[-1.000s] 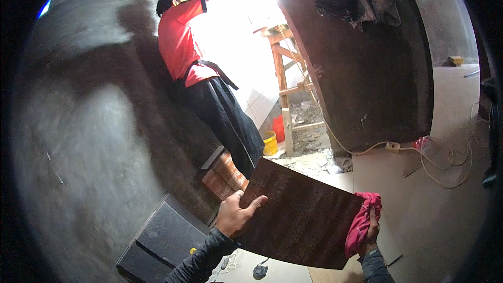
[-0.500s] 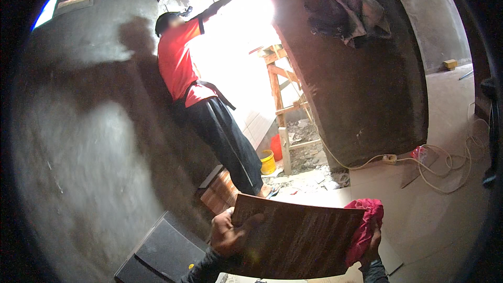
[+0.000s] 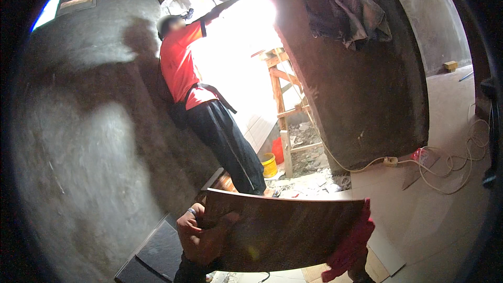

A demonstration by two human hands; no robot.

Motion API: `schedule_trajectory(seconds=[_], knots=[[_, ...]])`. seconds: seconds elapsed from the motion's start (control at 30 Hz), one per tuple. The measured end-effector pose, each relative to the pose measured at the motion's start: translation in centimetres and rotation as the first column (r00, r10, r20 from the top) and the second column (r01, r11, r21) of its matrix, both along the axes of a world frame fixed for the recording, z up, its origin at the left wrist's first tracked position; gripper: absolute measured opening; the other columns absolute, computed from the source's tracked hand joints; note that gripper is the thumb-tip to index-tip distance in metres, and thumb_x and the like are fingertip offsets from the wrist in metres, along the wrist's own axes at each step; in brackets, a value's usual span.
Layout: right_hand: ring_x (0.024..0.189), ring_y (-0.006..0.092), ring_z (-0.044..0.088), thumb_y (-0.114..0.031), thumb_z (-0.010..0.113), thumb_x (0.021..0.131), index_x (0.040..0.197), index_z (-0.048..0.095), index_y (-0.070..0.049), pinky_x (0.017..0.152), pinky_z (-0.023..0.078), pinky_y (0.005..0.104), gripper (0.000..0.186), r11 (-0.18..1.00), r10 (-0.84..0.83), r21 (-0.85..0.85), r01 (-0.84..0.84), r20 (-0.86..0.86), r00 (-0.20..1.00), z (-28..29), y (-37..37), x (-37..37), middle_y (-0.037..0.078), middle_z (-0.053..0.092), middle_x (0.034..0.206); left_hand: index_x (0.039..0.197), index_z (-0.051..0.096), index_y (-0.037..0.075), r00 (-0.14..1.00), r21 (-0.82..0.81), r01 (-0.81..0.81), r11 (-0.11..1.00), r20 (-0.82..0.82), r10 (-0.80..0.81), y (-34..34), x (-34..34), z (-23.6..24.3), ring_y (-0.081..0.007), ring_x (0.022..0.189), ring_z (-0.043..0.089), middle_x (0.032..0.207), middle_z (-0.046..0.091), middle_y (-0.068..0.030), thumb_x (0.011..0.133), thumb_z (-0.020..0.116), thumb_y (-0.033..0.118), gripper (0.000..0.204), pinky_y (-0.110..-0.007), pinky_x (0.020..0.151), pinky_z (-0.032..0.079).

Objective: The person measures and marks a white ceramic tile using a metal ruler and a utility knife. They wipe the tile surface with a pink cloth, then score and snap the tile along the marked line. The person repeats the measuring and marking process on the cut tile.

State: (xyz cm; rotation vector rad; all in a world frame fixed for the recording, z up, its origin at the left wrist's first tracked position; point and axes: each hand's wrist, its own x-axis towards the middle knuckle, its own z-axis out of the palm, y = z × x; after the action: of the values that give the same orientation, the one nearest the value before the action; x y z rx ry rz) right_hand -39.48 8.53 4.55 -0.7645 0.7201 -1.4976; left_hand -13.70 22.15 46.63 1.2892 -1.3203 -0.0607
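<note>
A dark brown wood-grain tile is held up in front of me, its top edge tilted away. My left hand, a ring on one finger, grips the tile's left end with the thumb across its face. At the other end a crumpled red cloth covers the tile's edge. My right hand is closed behind the cloth, pressing it to the tile, with its fingers mostly hidden. Dark grey tiles lean or lie beside my left forearm.
Ahead, a person in a red shirt reaches up by a brightly lit doorway. Beyond stand a wooden ladder-like frame and a yellow bucket, with rubble around. A cable with a socket block trails over the floor at right.
The tile has shifted left and tipped, so its face looks darker. My left hand has moved left with it. The red cloth and right hand are lower along the right edge.
</note>
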Motion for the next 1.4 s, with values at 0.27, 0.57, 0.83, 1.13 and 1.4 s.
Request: schedule_trajectory(seconds=[0.27, 0.57, 0.83, 1.13, 1.4], knots=[[0.108, 0.0270, 0.068, -0.027, 0.067, 0.096, 0.141, 0.053, -0.003, 0.091, 0.059, 0.0420, 0.053, 0.993, -0.113, -0.019, 0.116, 0.093, 0.989, 1.0, -1.9, -5.2, 0.011, 0.067, 0.127, 0.084, 0.064, 0.001, 0.996, -0.004, -0.044, 0.999, 0.075, 0.045, 1.3, 0.7, 0.6, -0.0141, 0.070, 0.070, 0.078, 0.075, -0.0136, 0.073, 0.098, 0.022, 0.041, -0.035, 0.064, 0.058], [0.104, 0.0284, 0.068, -0.028, 0.067, 0.094, 0.135, 0.056, -0.005, 0.089, 0.058, 0.0439, 0.048, 1.000, 0.010, -0.001, -0.010, 0.022, 1.000, 4.5, 1.4, 1.1, 0.012, 0.067, 0.120, 0.096, 0.070, -0.001, 0.924, -0.025, 0.011, 1.000, 0.384, 0.000, 0.5, 3.4, -0.9, -0.0124, 0.075, 0.069, 0.087, 0.075, -0.0088, 0.073, 0.092, 0.012, 0.035, -0.029, 0.063, 0.056], [0.101, 0.0297, 0.067, -0.028, 0.067, 0.093, 0.129, 0.058, -0.007, 0.087, 0.056, 0.0455, 0.043, 0.993, 0.106, 0.063, -0.099, -0.119, 0.987, 5.6, 4.2, 7.7, 0.012, 0.067, 0.113, 0.088, 0.064, 0.003, 0.993, -0.094, 0.056, 0.994, -0.094, -0.065, 0.8, 3.9, -1.6, -0.0097, 0.078, 0.066, 0.089, 0.074, -0.0049, 0.076, 0.089, 0.007, 0.028, -0.025, 0.068, 0.054], [0.097, 0.0311, 0.066, -0.028, 0.068, 0.091, 0.122, 0.061, -0.009, 0.084, 0.055, 0.0474, 0.038, 0.920, 0.333, -0.061, -0.388, -0.403, 0.852, 13.6, 10.8, 3.4, 0.013, 0.066, 0.106, 0.082, 0.057, 0.008, 0.930, -0.127, -0.180, 0.975, 0.300, 0.211, 0.3, 7.0, -1.1, -0.0060, 0.065, 0.056, 0.072, 0.065, 0.0014, 0.083, 0.090, 0.018, 0.035, -0.027, 0.058, 0.047], [0.093, 0.0323, 0.066, -0.028, 0.068, 0.090, 0.117, 0.063, -0.010, 0.082, 0.053, 0.0491, 0.033, 0.166, 0.668, -0.185, -0.969, -0.701, 0.249, 25.9, 18.5, -4.8, 0.013, 0.066, 0.100, 0.079, 0.063, 0.006, 0.776, -0.184, 0.026, 0.983, 0.623, 0.096, -5.5, 4.8, -5.5, -0.0196, 0.053, 0.069, 0.061, 0.066, -0.0103, 0.082, 0.090, 0.038, 0.042, -0.033, 0.050, 0.053]])
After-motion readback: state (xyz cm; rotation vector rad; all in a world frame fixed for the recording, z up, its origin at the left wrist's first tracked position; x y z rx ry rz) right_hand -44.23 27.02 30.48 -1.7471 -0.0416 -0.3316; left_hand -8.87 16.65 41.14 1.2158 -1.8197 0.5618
